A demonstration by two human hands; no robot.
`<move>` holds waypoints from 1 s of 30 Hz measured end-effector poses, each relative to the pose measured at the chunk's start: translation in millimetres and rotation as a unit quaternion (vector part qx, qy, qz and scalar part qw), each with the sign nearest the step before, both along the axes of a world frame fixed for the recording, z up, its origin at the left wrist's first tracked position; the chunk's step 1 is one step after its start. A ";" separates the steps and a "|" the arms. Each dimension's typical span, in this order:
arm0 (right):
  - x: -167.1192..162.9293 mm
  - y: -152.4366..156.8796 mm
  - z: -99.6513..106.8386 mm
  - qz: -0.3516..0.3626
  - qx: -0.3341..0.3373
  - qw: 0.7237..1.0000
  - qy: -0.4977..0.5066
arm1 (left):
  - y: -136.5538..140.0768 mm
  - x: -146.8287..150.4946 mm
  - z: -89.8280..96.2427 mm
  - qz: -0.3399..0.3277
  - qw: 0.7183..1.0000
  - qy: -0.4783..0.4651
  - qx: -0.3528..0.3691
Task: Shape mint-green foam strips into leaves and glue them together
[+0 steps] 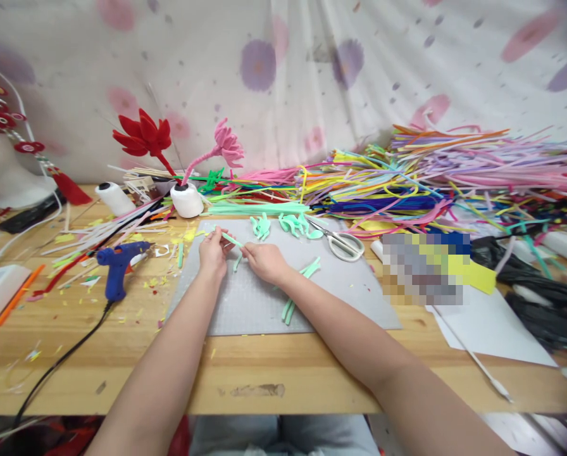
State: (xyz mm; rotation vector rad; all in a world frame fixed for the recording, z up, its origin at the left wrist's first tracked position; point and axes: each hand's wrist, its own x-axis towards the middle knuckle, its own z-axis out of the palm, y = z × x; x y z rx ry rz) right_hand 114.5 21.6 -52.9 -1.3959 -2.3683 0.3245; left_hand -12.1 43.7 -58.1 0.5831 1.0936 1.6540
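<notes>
Between my two hands a short mint-green pipe cleaner (233,239) stretches above the grey cutting mat (245,310). My left hand (212,254) pinches one end, and my right hand (263,261) grips the other with closed fingers. Just below, another mint-green piece (236,263) shows near the left fingers. Cut mint-green lengths (290,304) lie partly under my right forearm. Toward the mat's back edge rest two small clusters of bent mint-green pieces, a left cluster (260,226) and a right cluster (293,223). Scissors (343,244) with pale handles lie beside the right cluster.
A blue glue gun (117,269) with a black cord stands left of the mat. Behind it, a white pot (186,200) holds red and pink fuzzy flowers. Piles of coloured pipe cleaners (383,183) line the back. White paper (492,329) lies at the right.
</notes>
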 end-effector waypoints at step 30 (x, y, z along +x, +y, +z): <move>12.8 9.5 -5.0 -0.047 -0.091 0.964 0.244 | -11.8 6.5 0.6 -0.160 0.982 0.098 -0.007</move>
